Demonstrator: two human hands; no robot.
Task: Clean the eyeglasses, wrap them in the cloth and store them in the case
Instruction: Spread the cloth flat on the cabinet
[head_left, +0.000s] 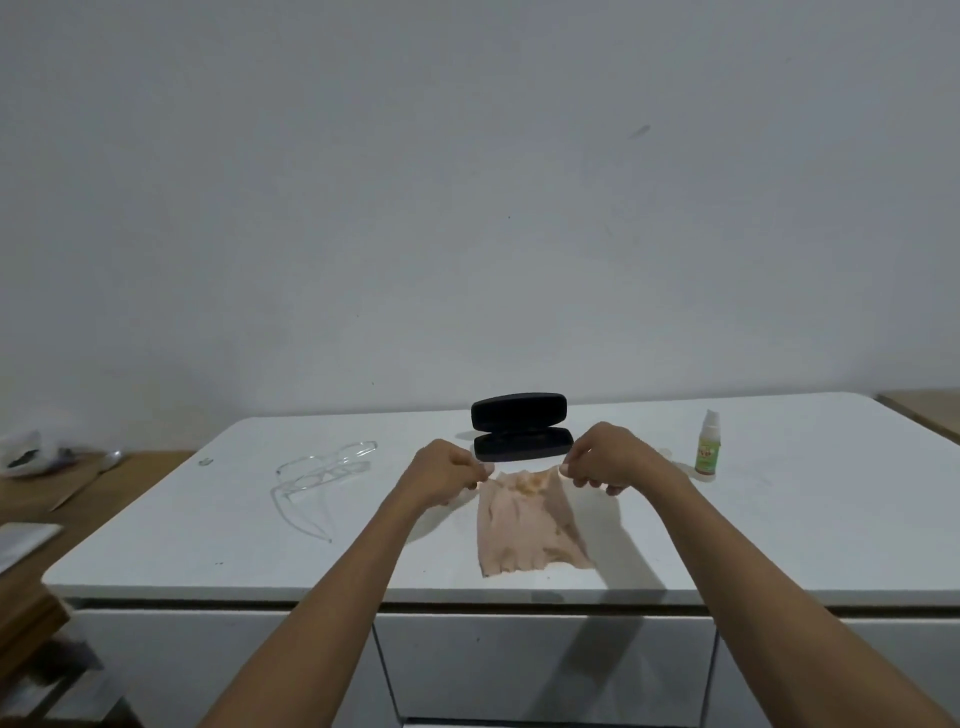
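A pale pink cloth (524, 530) hangs from both my hands, its lower edge resting on the white tabletop (779, 530). My left hand (441, 473) pinches its upper left corner, and my right hand (608, 454) pinches the upper right corner. Just behind my hands stands the black glasses case (519, 426), open, with its lid upright. Clear-framed eyeglasses (322, 475) lie on the table to the left, arms unfolded, apart from both hands.
A small spray bottle (707, 444) with a green and orange label stands at the right of the table. White drawers (545, 665) run below the top. A wooden surface (62, 488) with a plastic bag lies to the left.
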